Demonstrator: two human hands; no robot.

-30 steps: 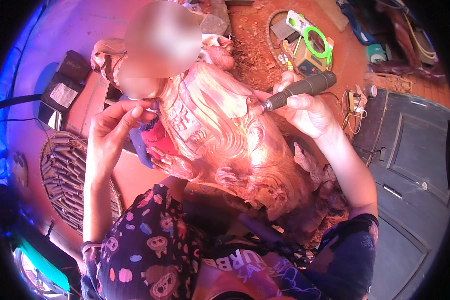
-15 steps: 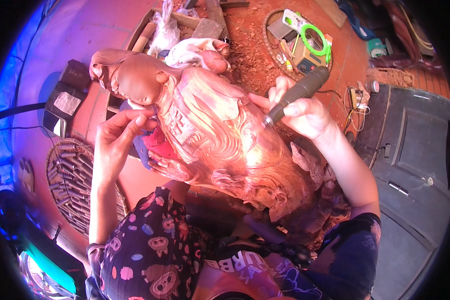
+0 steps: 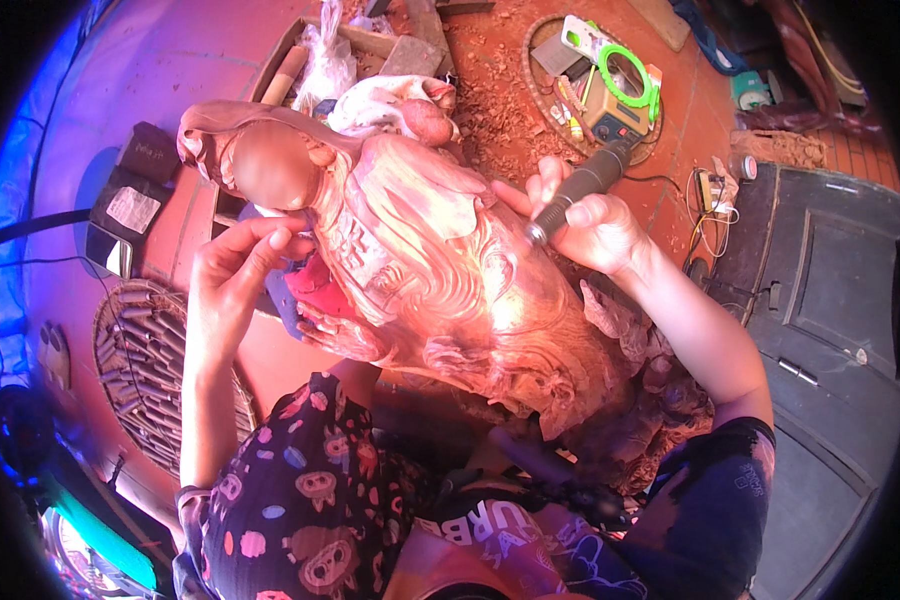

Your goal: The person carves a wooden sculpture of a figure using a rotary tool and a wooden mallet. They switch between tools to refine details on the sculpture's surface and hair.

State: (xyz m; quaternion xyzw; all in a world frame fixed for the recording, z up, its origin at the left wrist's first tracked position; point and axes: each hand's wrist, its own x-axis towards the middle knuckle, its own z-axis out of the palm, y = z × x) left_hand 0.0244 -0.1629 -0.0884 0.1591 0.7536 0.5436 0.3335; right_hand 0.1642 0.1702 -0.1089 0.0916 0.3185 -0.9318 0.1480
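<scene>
A carved reddish wooden statue (image 3: 420, 215) of a robed, hooded figure lies tilted in front of me, its head to the left. My right hand (image 3: 602, 228) grips a dark, cylindrical rotary handpiece (image 3: 592, 185) over the statue's right side. The metal nose points down and left toward the carved robe folds; whether a bit touches the wood I cannot tell. By the statue's chin, my left hand (image 3: 238, 268) is raised with thumb and forefinger pinched together. Anything between those fingertips is too small to make out. Red and blue cloth (image 3: 310, 285) lies behind the left fingertips.
A control box (image 3: 610, 125) and a green ring (image 3: 630, 78) sit in a round tray at the upper right. Several carving tools fill a woven basket (image 3: 100, 350) at left. Dark boxes (image 3: 135, 190) stand above it. A grey cabinet door (image 3: 830, 290) lies right; wood chips (image 3: 490, 95) litter the floor.
My right forearm and elbow have shifted slightly right, and the handpiece has swung a little to the left at its rear end. My left hand keeps its pinch almost in place.
</scene>
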